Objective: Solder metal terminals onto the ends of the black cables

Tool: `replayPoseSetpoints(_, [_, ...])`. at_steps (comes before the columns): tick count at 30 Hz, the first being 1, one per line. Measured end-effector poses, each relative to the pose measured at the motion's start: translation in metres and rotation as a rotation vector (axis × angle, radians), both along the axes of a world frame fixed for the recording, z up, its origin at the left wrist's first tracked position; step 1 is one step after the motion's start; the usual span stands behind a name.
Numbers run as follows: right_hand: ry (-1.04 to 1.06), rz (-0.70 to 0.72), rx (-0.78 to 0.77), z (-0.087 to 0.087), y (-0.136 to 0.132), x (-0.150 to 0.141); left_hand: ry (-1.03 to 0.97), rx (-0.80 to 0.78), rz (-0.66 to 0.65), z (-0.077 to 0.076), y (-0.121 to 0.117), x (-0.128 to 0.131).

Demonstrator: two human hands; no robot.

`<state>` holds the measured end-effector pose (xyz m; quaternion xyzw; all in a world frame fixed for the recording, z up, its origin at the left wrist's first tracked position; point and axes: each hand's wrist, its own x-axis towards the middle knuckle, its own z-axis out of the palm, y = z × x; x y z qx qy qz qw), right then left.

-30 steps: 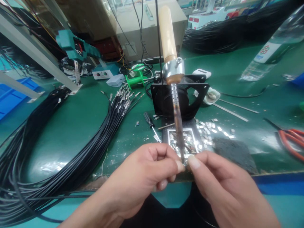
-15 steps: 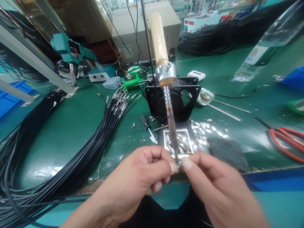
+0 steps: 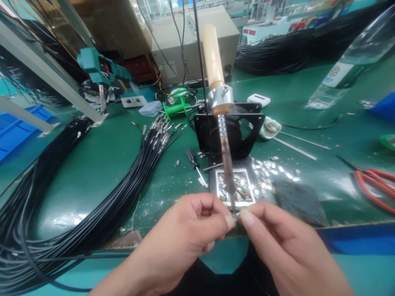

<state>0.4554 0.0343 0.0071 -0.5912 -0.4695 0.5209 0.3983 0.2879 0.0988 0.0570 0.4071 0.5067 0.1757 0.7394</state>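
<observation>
A soldering iron (image 3: 227,158) with a wooden handle is clamped tip-down in front of me. Its tip ends between my two hands. My left hand (image 3: 202,222) is closed in a pinch just left of the tip, on a tiny metallic piece too small to name. From the right, my right hand (image 3: 277,234) pinches close to the same tip; whatever its fingertips hold is hidden. Behind the hands sits a small white-rimmed tray (image 3: 217,185) filled with little metal parts. More small metal pieces (image 3: 267,174) lie scattered to its right.
A black fan frame (image 3: 202,133) stands behind the iron. Bundled black cables (image 3: 120,185) with metal ends curve along the left. Around the bench are a screwdriver (image 3: 191,157), a dark sponge-like pad (image 3: 299,201), red-handled pliers (image 3: 370,185), a plastic bottle (image 3: 335,78) and a green spool (image 3: 177,107).
The whole view has shifted slightly, so the bench things appear a little farther right and lower. Both hands keep their pinch at the iron's tip.
</observation>
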Motion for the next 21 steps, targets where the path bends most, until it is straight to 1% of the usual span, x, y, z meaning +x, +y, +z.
replayPoseSetpoints(2, [-0.013, -0.001, -0.018, -0.0032, -0.0025, 0.0008, 0.013, 0.029, -0.008, 0.0, -0.0016, -0.0007])
replayPoseSetpoints(6, [-0.07, 0.013, 0.0, -0.0076, -0.0049, 0.0031, 0.032, 0.083, -0.026, -0.0012, -0.0053, -0.0026])
replayPoseSetpoints(12, [-0.104, 0.012, 0.018, -0.0076, -0.0068, 0.0033, 0.052, 0.084, -0.039, -0.0019, -0.0058, -0.0021])
replayPoseSetpoints(16, [-0.071, -0.024, 0.032, -0.0086, -0.0071, 0.001, 0.056, 0.084, -0.036, 0.0002, -0.0054, -0.0011])
replayPoseSetpoints(21, [-0.026, -0.029, 0.015, -0.0102, -0.0046, -0.0009, 0.051, 0.082, -0.034, -0.0003, -0.0056, -0.0016])
